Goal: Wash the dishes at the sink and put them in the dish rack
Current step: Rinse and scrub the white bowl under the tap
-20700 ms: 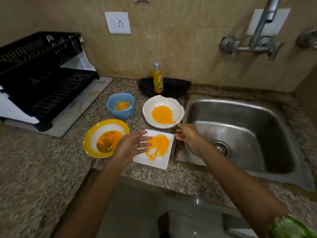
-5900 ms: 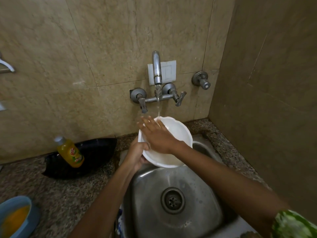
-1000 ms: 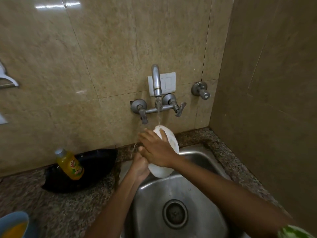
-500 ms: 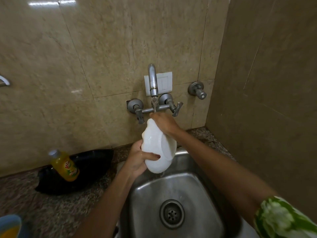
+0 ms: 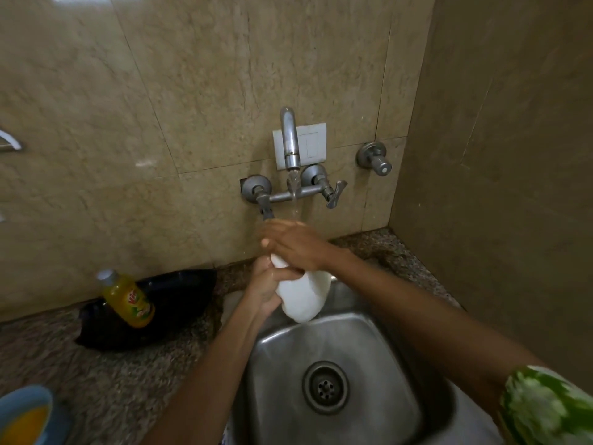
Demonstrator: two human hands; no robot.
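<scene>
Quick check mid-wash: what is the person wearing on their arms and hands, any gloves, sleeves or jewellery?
No gloves: the left hand and the right hand are bare, and both forearms are uncovered. No rings, watch or bangles show. The only clothing in view is a short sleeve on the right upper arm, green with a white mottled print. The left upper arm is out of frame, so its sleeve cannot be seen.

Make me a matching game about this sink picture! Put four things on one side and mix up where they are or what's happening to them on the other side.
Things:
1. white bowl
2. yellow bottle
3. blue bowl
4. tap

Places or states:
A. sticks out of the wall, water running from it
B. bottom left corner, with orange stuff inside
C. held over the sink by the left hand and right hand
D. stands on the counter, in front of a black tray

Pairs: 1-C, 2-D, 3-B, 4-A
</scene>
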